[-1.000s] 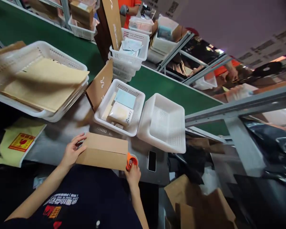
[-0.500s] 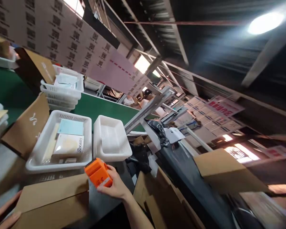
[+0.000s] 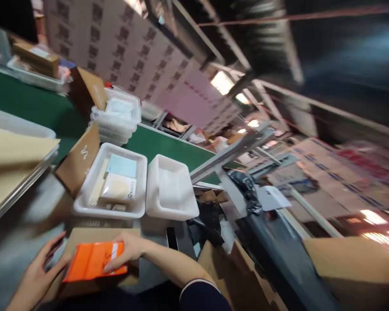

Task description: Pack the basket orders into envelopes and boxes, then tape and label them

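Observation:
A brown cardboard box (image 3: 84, 236) lies on the grey worktop right in front of me. My right hand (image 3: 127, 252) grips an orange tape dispenser (image 3: 92, 261) and holds it down on top of the box. My left hand (image 3: 42, 270) rests against the box's left end with its fingers curled on the cardboard. The picture is smeared by motion.
Behind the box stand a white basket (image 3: 139, 207) with flat packets, an empty white basket (image 3: 173, 211) and a dark phone (image 3: 171, 236). A tray of brown mailers (image 3: 9, 160) is at left, a green conveyor (image 3: 35, 108) beyond, and cardboard sheets (image 3: 350, 263) at lower right.
My right hand has carried the orange tape dispenser from beside the box's right end leftward onto its top. The view swung back down and left.

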The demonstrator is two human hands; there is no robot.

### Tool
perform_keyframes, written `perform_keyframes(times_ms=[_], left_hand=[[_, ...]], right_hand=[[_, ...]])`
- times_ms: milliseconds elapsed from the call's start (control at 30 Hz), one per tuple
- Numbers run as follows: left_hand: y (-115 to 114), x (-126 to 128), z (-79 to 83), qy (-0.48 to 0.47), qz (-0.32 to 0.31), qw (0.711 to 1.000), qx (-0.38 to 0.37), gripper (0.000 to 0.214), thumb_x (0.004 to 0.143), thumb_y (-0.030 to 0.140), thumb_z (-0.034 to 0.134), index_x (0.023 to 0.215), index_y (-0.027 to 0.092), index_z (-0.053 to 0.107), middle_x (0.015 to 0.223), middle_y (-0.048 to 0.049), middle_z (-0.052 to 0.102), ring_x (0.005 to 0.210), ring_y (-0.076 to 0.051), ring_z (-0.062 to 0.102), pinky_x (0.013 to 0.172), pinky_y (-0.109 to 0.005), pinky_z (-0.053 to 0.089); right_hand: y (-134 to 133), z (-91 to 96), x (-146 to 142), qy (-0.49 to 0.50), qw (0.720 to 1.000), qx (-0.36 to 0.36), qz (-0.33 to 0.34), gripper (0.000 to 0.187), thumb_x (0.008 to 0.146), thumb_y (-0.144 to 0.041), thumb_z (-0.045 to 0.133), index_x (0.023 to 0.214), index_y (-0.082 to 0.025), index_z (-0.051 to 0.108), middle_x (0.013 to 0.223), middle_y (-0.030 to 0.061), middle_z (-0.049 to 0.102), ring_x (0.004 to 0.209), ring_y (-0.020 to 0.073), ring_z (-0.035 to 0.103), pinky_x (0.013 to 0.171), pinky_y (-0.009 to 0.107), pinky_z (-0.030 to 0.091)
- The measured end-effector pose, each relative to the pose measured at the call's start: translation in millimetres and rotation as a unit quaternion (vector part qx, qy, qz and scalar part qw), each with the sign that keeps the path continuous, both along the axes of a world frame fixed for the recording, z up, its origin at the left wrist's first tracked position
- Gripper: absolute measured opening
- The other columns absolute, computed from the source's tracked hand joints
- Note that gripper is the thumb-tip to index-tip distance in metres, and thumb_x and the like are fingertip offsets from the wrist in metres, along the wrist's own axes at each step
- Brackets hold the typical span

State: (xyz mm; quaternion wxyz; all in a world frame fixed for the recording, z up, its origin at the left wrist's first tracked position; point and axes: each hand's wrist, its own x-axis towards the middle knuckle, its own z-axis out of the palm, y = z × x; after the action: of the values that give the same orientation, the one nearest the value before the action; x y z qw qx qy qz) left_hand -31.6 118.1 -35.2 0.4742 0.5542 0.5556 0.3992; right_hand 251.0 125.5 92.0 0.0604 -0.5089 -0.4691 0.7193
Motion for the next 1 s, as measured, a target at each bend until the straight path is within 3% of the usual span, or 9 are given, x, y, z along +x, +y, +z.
perform_keyframes(times_ms=[67,200,300,367,467,633,767,867,1000], left_hand=[[-8.1,1.6,28.0,0.057,0.049,0.997,0.020,0.056,0.086,0.070,0.063,0.125,0.031,0.072,0.150,-0.0093,0.061,0.143,-0.038,0.054,0.123,-0.059,0.041],[-3.2,10.8,83.8,0.075,-0.039,0.996,0.009,0.048,0.096,0.061,0.051,0.088,0.025,0.082,0.157,-0.0078,0.057,0.143,-0.036,0.054,0.120,-0.050,0.046],[-0.2,16.4,109.5,0.024,-0.070,0.997,-0.026,0.052,0.097,0.061,0.050,0.078,0.024,0.081,0.148,-0.0108,0.064,0.130,-0.035,0.065,0.112,-0.049,0.053],[-1.8,17.6,116.7,-0.006,-0.082,0.996,-0.035,0.054,0.097,0.062,0.050,0.075,0.024,0.080,0.147,-0.0105,0.065,0.128,-0.034,0.066,0.112,-0.049,0.053],[-4.0,17.3,116.3,-0.005,-0.096,0.995,-0.037,0.053,0.095,0.064,0.056,0.069,0.023,0.076,0.149,-0.0106,0.063,0.133,-0.034,0.062,0.115,-0.049,0.051],[-5.7,18.9,110.7,0.046,-0.070,0.996,-0.040,0.047,0.095,0.059,0.056,0.069,0.022,0.071,0.132,-0.0131,0.070,0.122,-0.032,0.067,0.108,-0.046,0.054],[-0.2,9.1,106.0,0.125,-0.038,0.991,0.024,0.042,0.094,0.054,0.057,0.073,0.021,0.072,0.133,-0.0127,0.065,0.114,-0.029,0.067,0.103,-0.043,0.055],[12.0,-19.0,90.0,0.157,-0.003,0.986,0.055,0.041,0.092,0.054,0.059,0.071,0.021,0.072,0.129,-0.0126,0.061,0.116,-0.028,0.064,0.106,-0.042,0.053],[25.2,-68.2,51.4,0.159,0.014,0.987,0.007,0.047,0.086,0.063,0.064,0.066,0.021,0.071,0.117,-0.0129,0.061,0.129,-0.034,0.058,0.107,-0.042,0.053]], right_hand=[[-9.1,-5.4,9.2,0.031,0.999,0.012,-0.008,0.062,0.040,-0.058,0.100,0.074,-0.016,0.070,0.071,-0.0029,0.066,0.062,0.0103,0.055,0.059,0.022,0.049],[-10.4,-18.0,23.3,0.094,0.995,0.019,0.004,0.062,0.053,-0.065,0.094,0.079,-0.014,0.070,0.066,-0.0020,0.063,0.056,0.0097,0.050,0.054,0.023,0.044],[-9.0,-17.9,22.5,0.106,0.994,0.025,0.017,0.060,0.056,-0.064,0.092,0.082,-0.014,0.072,0.067,-0.0012,0.064,0.056,0.0096,0.050,0.053,0.022,0.043],[-9.0,-12.7,18.8,0.108,0.994,0.030,0.019,0.059,0.057,-0.064,0.092,0.082,-0.014,0.073,0.067,-0.0005,0.065,0.056,0.0100,0.051,0.054,0.023,0.044],[-8.1,-3.2,12.6,0.098,0.994,0.034,0.013,0.058,0.058,-0.063,0.091,0.081,-0.014,0.072,0.067,0.0001,0.066,0.056,0.0108,0.052,0.054,0.024,0.044],[-5.9,10.5,1.2,0.089,0.996,0.030,0.009,0.054,0.061,-0.062,0.090,0.078,-0.015,0.069,0.065,-0.0018,0.063,0.055,0.0094,0.049,0.053,0.023,0.042],[-3.6,31.3,-5.5,0.064,0.995,0.069,0.030,0.045,0.072,-0.057,0.085,0.083,-0.016,0.070,0.070,-0.0014,0.063,0.059,0.0110,0.048,0.055,0.024,0.041],[0.6,51.3,-3.3,-0.026,0.990,0.117,0.073,0.035,0.076,-0.049,0.082,0.081,-0.017,0.070,0.068,-0.0029,0.061,0.061,0.0112,0.048,0.055,0.023,0.038],[6.7,65.3,-2.0,-0.117,0.977,0.144,0.101,0.032,0.077,-0.044,0.079,0.067,-0.019,0.064,0.061,-0.0043,0.056,0.058,0.0107,0.046,0.053,0.022,0.035]])
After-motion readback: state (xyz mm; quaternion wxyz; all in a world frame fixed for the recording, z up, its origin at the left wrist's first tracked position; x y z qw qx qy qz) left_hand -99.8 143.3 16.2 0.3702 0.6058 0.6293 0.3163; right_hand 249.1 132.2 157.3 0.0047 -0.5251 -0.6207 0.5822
